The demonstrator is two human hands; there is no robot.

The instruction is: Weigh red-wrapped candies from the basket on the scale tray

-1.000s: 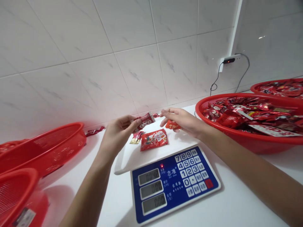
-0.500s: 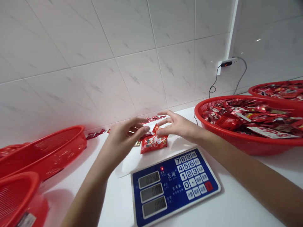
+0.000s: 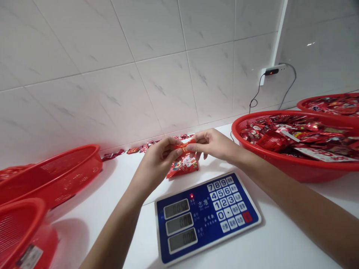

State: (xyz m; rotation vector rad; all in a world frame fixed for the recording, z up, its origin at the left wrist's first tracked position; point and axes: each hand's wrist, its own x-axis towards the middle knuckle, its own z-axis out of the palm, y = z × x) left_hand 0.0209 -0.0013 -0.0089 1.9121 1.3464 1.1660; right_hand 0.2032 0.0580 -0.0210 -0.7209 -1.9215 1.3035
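My left hand (image 3: 159, 158) and my right hand (image 3: 215, 146) meet above the white pan of a digital scale (image 3: 206, 224). Between their fingertips is a small orange-red wrapped candy (image 3: 185, 147), pinched at one end by each hand. Just beneath it, a red printed packet (image 3: 183, 169) lies on the pan, its far part hidden by my fingers and the candy. The scale's blue front panel has three displays and a keypad, with a red light lit.
Red baskets full of wrapped sweets (image 3: 288, 140) stand on the right. More red baskets (image 3: 70, 168) are at the left. Several small red packets (image 3: 112, 155) lie along the tiled wall (image 3: 168, 93). A cable runs from a wall socket (image 3: 272, 71).
My left hand has moved in toward the right one and closed on the candy's other end. The candy is now stretched between both hands, and the view has shifted slightly.
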